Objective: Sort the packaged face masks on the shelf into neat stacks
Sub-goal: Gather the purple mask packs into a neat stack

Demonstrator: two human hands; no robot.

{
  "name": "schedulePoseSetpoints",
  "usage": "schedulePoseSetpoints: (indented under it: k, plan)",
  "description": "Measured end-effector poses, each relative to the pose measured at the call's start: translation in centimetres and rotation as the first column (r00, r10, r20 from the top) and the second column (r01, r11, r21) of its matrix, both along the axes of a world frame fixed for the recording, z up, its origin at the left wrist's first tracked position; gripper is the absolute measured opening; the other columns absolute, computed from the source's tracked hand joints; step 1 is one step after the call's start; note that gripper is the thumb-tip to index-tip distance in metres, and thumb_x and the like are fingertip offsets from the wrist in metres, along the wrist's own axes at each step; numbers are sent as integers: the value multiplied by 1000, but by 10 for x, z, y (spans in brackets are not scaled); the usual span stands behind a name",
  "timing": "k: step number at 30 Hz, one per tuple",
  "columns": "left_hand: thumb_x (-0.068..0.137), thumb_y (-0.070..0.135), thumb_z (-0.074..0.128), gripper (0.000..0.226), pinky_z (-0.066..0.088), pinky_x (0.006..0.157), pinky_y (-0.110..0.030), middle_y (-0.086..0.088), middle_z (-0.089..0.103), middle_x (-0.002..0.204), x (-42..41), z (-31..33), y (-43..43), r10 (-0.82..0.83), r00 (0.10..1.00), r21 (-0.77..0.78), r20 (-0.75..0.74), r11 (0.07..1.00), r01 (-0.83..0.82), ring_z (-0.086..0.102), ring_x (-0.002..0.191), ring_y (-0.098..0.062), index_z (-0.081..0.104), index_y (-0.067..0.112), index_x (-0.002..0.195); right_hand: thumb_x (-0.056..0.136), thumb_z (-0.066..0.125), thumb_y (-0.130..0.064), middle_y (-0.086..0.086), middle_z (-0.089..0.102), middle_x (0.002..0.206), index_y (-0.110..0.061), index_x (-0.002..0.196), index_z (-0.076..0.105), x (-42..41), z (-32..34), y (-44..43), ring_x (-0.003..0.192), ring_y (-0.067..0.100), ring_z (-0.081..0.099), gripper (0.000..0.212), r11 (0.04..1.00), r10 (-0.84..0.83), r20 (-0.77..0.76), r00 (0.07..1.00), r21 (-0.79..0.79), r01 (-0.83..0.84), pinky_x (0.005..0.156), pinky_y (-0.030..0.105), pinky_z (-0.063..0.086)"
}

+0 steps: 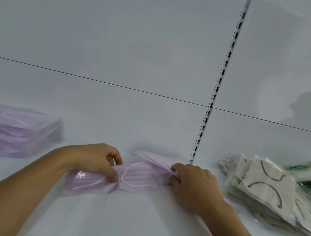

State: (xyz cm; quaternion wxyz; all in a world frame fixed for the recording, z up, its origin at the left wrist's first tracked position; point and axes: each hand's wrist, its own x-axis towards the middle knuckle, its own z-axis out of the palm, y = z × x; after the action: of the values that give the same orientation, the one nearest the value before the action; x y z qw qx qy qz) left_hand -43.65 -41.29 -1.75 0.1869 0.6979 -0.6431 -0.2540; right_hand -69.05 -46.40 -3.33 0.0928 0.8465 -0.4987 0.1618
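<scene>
1. Loose purple mask packs [136,174] on shelf [132,218], just left of slotted upright's [218,87] foot.
2. Pinched at opposite ends by left hand [99,160] and right hand [194,185], likely to square edges.
3. Further left, neat stack [8,131].

Bare forearms, left hand [95,159], right hand [196,187]

On the shelf [122,216], a squared stack of packaged masks [6,131] lies far left, a loose bunch of packets [138,175] in the middle, and a slumped heap of packets [268,192] at the right. The left hand [97,159] and right hand [196,187] grip the bunch at either end. The slotted upright [218,87] rises just behind it.
</scene>
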Motion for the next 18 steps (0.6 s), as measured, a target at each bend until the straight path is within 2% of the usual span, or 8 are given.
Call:
schedulePoseSetpoints:
  k: [4,8,11,13,18]
  plan:
    - [80,12,76,13,46,65,-20,9,65,74,3,7,5,-33,989,-52,-141,998,26,59,67,-8,71,23,86,98,41,-31,5,65,110,-23,105,54,4,7,-3,102,33,59,17,1000,-20,-1,1000,-8,20,70,34,35]
    - [70,17,80,23,48,65,-27,-2,65,83,2,11,6,47,923,-159,-381,980,-116,61,70,-16,65,15,86,99,39,-27,12,65,101,-19,96,50,1,20,-2,91,37,58,14,994,-102,144,984,-12,105,67,34,36]
    - [78,16,78,20,49,58,-26,-6,67,84,-2,11,5,172,809,-268,-562,888,-375,64,67,-20,61,12,86,99,39,-23,11,60,83,-14,89,48,1,32,-1,73,36,48,16,990,-104,300,948,-65,129,61,36,35]
    - [82,17,76,18,50,57,-27,-8,70,86,-5,11,5,184,721,-303,-668,817,-490,67,69,-21,62,9,91,99,39,-21,9,58,74,-11,87,50,3,40,0,70,36,49,18,986,-76,390,918,-106,127,58,35,33]
    - [86,16,71,15,53,72,-37,-11,71,97,-16,6,2,138,592,-309,-794,747,-589,69,84,-29,64,14,100,98,40,-20,8,58,71,-13,89,53,18,51,7,71,37,53,18,984,-7,525,851,-147,99,60,36,38]
